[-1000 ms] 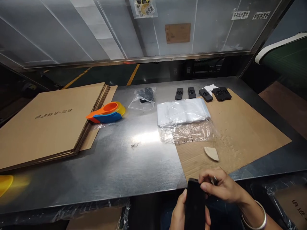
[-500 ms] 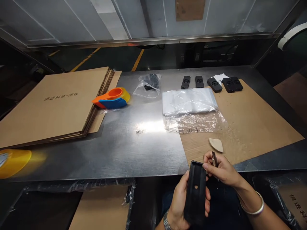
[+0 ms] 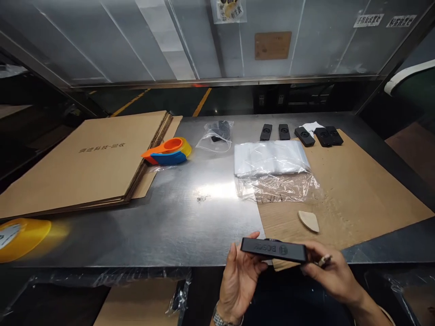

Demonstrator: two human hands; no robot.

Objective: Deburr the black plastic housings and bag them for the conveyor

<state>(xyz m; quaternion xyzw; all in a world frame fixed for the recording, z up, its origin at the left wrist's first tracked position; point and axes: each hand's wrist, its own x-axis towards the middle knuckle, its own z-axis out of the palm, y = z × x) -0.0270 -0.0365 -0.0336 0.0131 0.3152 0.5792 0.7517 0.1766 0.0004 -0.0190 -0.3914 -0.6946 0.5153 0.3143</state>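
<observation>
A black plastic case (image 3: 273, 250) with raised BOSCH lettering, upside down from here, is held edge-on above the table's front edge. My right hand (image 3: 331, 269) pinches its right end between thumb and fingers. Tucked in that same hand is a slim metal tool (image 3: 324, 260), mostly hidden by the fingers. My left hand (image 3: 239, 278) supports the left end from behind and below, one fingertip showing above the case and the thumb standing off it. Just beyond the hands, a pale wedge-shaped pad (image 3: 309, 221) lies on the cardboard sheet (image 3: 367, 194).
Several black cases (image 3: 305, 136) stand along the back. A stack of clear plastic bags (image 3: 272, 158) lies in the middle. To the left are an orange-and-blue tape dispenser (image 3: 168, 151), flat cardboard (image 3: 102, 167), a bagged black part (image 3: 217, 136) and a yellow tape roll (image 3: 25, 237).
The case has turned from upright, hollow side showing, to lengthwise with its lettered side showing. My right hand now grips its end; my left thumb has come off it. The view has tilted up.
</observation>
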